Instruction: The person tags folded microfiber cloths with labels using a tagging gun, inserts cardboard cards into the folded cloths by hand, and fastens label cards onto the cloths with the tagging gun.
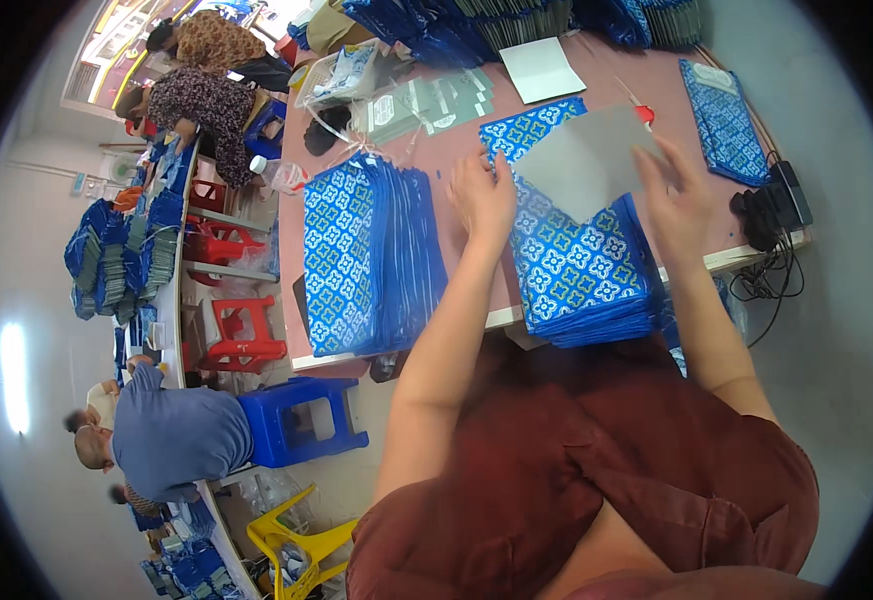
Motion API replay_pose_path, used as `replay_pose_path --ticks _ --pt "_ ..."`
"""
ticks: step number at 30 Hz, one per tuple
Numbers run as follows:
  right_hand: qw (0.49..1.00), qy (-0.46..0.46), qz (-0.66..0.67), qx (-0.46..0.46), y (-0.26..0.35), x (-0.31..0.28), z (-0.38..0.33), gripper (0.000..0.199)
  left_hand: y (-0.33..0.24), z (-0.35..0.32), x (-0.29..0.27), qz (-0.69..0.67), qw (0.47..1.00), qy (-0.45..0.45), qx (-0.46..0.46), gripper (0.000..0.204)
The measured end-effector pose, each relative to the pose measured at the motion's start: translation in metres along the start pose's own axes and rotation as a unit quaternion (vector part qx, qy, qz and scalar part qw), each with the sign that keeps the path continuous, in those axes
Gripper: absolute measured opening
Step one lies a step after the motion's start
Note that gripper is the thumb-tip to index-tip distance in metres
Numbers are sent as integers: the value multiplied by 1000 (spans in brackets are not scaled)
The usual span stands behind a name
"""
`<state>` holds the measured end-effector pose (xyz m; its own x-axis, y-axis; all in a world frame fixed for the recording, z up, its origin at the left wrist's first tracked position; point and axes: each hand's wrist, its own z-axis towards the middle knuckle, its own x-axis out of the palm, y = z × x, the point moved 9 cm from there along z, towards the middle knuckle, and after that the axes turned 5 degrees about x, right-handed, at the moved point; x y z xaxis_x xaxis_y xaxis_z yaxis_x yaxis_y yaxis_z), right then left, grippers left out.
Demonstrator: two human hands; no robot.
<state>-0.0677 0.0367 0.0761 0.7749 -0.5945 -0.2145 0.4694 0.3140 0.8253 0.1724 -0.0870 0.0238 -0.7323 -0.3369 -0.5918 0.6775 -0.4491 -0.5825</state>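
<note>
Dark maroon cloth of a loose garment [556,460] was seen nearest the camera, with two bare forearms reaching past it over a pink-topped desk [646,70]. Between the hands, a plain grey flat sheet with straight edges [586,160] was positioned over a neat stack of blue fabric pieces printed with a white and yellow-green floral lattice [576,270], one corner of the sheet being pointed toward the wearer. By the left hand [482,200], the left side of the sheet and stack was approached with bent fingers; whether anything was gripped could not be told. By the right hand [678,200], blurred and with fingers curled, the sheet's right edge was met or nearly met; whether it was pinched could not be told either. To the left, a taller pile of the same patterned blue fabric [341,255] was set near the desk's edge. Beyond it, grey printed sheets [426,105] were spread near a white plastic basket [336,75], and a white square card [541,70] was placed behind the sheet. At the far right, a folded patterned blue piece [721,130] was laid near a black device with cables [756,215]. Across the aisle, a person in a blue-grey top [181,430] was seated beside a blue plastic stool [271,425].
</note>
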Motion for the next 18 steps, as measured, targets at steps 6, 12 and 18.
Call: replay_pose_path --ticks 6,12,18 --pt "930 -147 307 138 -33 -62 -25 26 10 6 17 120 992 -18 -14 27" --pt "879 -144 390 232 -58 -65 -29 25 -11 20 22 152 987 -42 36 27" --pt "879 -124 420 189 -51 -44 16 33 -20 48 16 109 992 -46 44 19"
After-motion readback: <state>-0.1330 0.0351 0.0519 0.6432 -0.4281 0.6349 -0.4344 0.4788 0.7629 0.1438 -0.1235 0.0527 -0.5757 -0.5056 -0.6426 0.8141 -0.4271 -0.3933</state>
